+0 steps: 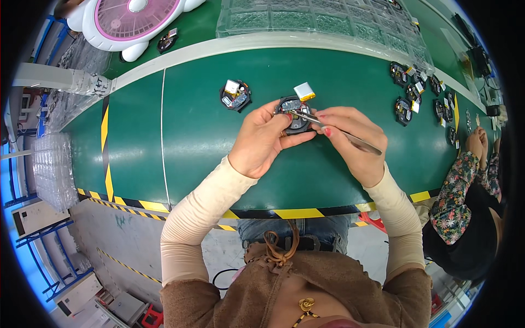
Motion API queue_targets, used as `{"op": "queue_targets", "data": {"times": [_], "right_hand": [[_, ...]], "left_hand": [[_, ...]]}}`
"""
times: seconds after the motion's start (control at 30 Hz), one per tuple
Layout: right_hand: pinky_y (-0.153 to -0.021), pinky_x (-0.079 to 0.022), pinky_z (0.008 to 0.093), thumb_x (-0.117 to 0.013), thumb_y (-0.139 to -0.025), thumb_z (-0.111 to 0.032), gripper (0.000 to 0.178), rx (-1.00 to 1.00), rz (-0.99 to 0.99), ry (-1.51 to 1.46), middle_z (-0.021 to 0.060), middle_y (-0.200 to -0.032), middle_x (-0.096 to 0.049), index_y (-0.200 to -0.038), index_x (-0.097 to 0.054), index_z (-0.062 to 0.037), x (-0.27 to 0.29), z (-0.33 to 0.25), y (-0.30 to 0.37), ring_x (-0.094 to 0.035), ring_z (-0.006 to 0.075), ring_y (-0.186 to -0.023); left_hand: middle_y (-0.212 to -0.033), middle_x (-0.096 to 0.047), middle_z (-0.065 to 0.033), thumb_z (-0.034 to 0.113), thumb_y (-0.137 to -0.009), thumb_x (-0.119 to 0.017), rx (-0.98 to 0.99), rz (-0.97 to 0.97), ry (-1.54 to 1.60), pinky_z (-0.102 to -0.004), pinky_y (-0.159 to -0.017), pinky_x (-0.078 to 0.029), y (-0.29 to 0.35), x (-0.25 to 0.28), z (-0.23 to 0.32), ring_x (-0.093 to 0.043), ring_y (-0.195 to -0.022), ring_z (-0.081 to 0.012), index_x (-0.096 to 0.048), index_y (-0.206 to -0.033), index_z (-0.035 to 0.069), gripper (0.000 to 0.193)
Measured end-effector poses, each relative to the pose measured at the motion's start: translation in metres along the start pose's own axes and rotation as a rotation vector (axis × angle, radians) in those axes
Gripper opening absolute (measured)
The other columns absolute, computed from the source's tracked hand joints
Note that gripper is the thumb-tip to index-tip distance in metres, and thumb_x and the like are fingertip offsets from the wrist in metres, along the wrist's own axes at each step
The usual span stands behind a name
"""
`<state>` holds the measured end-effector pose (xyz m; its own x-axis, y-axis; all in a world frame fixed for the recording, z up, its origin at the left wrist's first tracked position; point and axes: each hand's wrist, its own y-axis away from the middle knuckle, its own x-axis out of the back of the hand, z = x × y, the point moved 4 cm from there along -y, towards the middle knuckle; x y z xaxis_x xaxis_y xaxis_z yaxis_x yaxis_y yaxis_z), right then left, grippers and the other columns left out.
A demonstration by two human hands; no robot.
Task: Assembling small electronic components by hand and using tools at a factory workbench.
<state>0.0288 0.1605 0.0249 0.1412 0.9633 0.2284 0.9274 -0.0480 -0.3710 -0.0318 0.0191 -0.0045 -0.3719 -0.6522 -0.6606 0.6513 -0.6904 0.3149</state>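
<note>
My left hand (261,136) is closed around a round black device housing (298,124) with an open back and a circuit board inside. A silver battery cell with a yellow edge (304,91) sticks out past the housing's far rim. Metal tweezers (358,142) are pinched in my right hand (355,136), and their tips reach into the housing by my left thumb. What exactly the tips touch is too small to make out. To the left, a second round housing (235,96) with its own white battery rests on the green table.
Several similar housings (403,111) with batteries lie at the right. Beyond the table's raised edge are clear plastic trays (322,19), a pink and white fan (134,19) and another housing (167,41). A co-worker in a floral sleeve (458,197) works at the far right.
</note>
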Motion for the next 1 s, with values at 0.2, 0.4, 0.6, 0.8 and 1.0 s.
{"op": "queue_targets", "data": {"times": [0.2,0.4,0.6,0.8,1.0], "right_hand": [[-0.070,-0.052,0.0298,-0.050,-0.084,0.000,0.017,-0.331,0.033,-0.328,0.0182,-0.095,-0.058,-0.095,-0.059,0.0095,0.010,0.009,-0.003,-0.062,0.0244,-0.080],[-0.072,-0.051,0.0303,-0.051,-0.085,-0.008,0.021,-0.492,0.045,-0.576,0.0184,-0.094,-0.059,-0.096,-0.059,0.0083,0.013,0.014,-0.004,-0.062,0.0249,-0.079],[-0.075,-0.051,0.0311,-0.052,-0.084,-0.007,0.021,-0.451,0.105,-0.597,0.0175,-0.095,-0.059,-0.098,-0.058,0.0081,0.006,0.014,-0.003,-0.062,0.0262,-0.081],[-0.073,-0.051,0.0296,-0.054,-0.083,-0.006,0.022,-0.482,0.118,-0.570,0.0181,-0.095,-0.059,-0.100,-0.057,0.0077,0.008,0.016,-0.001,-0.062,0.0263,-0.082],[-0.072,-0.051,0.0283,-0.054,-0.083,-0.006,0.022,-0.517,0.156,-0.598,0.0195,-0.093,-0.061,-0.101,-0.057,0.0071,0.007,0.015,-0.001,-0.062,0.0246,-0.080]], "left_hand": [[-0.105,-0.056,-0.0133,0.000,-0.088,-0.033,0.039,-0.046,-0.046,-0.0344,-0.083,-0.051,0.000,-0.005,0.001,-0.059,-0.093,-0.0211,-0.043,-0.116,-0.005,0.030],[-0.106,-0.055,-0.0130,-0.001,-0.088,-0.034,0.030,-0.086,-0.006,-0.0363,-0.083,-0.051,0.001,-0.004,0.001,-0.058,-0.093,-0.0195,-0.043,-0.116,-0.004,0.030],[-0.106,-0.056,-0.0128,-0.001,-0.088,-0.034,0.024,-0.071,0.015,-0.0366,-0.083,-0.052,0.000,-0.003,0.000,-0.058,-0.093,-0.0190,-0.043,-0.116,-0.004,0.029],[-0.105,-0.056,-0.0129,-0.002,-0.088,-0.032,0.008,-0.060,0.002,-0.0355,-0.083,-0.052,0.001,-0.004,0.001,-0.059,-0.093,-0.0195,-0.043,-0.115,-0.004,0.030],[-0.105,-0.056,-0.0126,-0.001,-0.088,-0.034,0.002,-0.044,-0.013,-0.0346,-0.082,-0.052,0.001,-0.004,0.003,-0.059,-0.094,-0.0195,-0.043,-0.115,-0.004,0.029]]}}
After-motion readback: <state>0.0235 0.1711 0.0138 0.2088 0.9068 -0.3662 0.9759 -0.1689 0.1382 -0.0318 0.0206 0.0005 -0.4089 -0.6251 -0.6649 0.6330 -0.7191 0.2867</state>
